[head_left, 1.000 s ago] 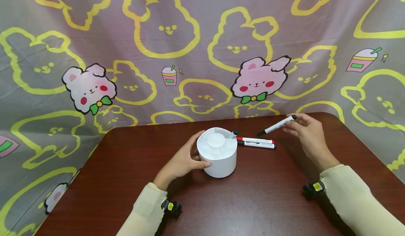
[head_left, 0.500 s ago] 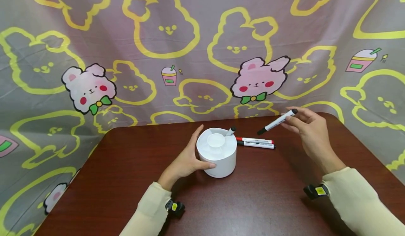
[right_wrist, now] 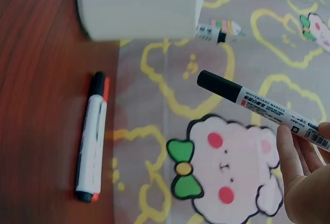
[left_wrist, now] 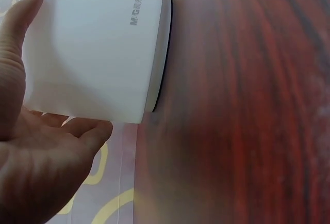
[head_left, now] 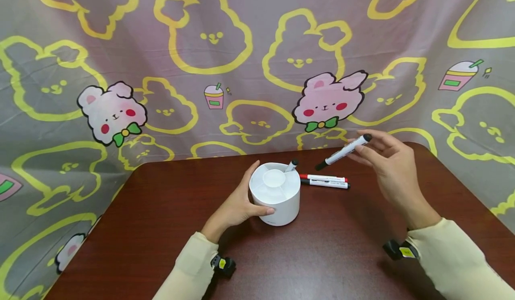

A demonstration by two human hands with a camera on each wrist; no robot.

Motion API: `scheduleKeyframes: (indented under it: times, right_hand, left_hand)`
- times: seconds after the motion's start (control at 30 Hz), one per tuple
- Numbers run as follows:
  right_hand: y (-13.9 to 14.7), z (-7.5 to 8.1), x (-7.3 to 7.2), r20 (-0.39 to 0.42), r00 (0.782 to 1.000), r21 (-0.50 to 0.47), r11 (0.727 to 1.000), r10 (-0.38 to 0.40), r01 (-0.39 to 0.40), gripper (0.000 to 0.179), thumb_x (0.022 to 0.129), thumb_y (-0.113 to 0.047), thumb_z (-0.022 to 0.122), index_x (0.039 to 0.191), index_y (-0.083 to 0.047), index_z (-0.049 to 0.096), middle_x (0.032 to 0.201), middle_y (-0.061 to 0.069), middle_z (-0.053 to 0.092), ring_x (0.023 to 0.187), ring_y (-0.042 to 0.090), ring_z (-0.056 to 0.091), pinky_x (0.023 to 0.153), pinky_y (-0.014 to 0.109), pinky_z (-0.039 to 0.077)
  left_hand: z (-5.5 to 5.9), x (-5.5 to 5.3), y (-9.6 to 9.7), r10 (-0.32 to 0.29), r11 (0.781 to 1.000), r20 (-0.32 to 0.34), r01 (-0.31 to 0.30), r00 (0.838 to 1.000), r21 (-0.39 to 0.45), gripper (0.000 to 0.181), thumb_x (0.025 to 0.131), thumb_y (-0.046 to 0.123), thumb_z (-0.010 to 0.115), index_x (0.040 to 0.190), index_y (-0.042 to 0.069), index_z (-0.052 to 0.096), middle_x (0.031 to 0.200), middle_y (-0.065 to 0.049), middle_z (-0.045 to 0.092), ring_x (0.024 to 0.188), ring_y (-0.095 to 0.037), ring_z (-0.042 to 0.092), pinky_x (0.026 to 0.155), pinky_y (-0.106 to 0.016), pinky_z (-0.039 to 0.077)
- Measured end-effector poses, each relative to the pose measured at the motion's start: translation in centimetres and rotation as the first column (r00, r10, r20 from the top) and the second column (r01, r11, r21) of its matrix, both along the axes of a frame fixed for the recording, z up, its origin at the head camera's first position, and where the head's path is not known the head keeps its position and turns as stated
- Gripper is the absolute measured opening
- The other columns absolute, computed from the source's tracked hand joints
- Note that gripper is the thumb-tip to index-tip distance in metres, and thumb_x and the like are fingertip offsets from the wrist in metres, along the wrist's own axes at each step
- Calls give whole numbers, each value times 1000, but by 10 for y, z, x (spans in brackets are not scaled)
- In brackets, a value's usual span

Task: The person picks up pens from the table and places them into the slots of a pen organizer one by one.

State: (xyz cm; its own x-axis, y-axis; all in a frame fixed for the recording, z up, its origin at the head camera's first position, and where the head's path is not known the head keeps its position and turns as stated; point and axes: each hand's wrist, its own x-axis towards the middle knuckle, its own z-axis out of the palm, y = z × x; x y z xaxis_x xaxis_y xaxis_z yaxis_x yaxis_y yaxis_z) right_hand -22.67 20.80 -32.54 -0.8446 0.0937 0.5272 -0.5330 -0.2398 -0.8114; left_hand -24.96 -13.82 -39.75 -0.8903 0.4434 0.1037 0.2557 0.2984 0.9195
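Note:
A white round pen holder [head_left: 279, 210] with several compartments stands on the table. My left hand [head_left: 235, 204] grips its left side, thumb across the front, as the left wrist view also shows on the white wall [left_wrist: 93, 48]. One black-capped marker [head_left: 292, 165] leans in a compartment at the back right. My right hand [head_left: 396, 170] pinches a black whiteboard marker [right_wrist: 263, 107] near its rear end, in the air to the right of the holder, with the capped end pointing down and left. Beneath it lie a red marker [head_left: 326, 178] and a black marker [head_left: 327, 184] side by side.
The dark brown wooden table [head_left: 169, 201] reaches back to a hanging cloth [head_left: 257, 45] printed with yellow outlines and bears. Both lying markers have their left ends close to the pen holder's right side.
My right hand has lifted the marker and brought it slightly left, towards the holder. The holder has turned a little under my left hand, whose thumb now reaches further across its front.

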Motion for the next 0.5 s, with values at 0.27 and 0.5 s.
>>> scheduleKeyframes:
  times: [0.27,0.5]
  right_hand:
    - [-18,7,8,-24,999,9,1000,21,-21,31,95,14,65,126,15,64,108,11,79,96,19,78,82,36,62]
    - [-31,7,9,-20,999,7,999,48,-47,31,96,13,65,127,12,65,108,12,80,98,21,78,84,38,62]
  left_hand:
    - [0,2,-5,-25,999,11,25,1000,47,119,78,10,93,168,18,15,160,-11,42,144,-29,44,122,-50,32]
    - [2,3,-7,-52,994,20,50,998,92,113,81,5,89,167,16,18,161,-13,41,144,-31,47,117,-48,42]
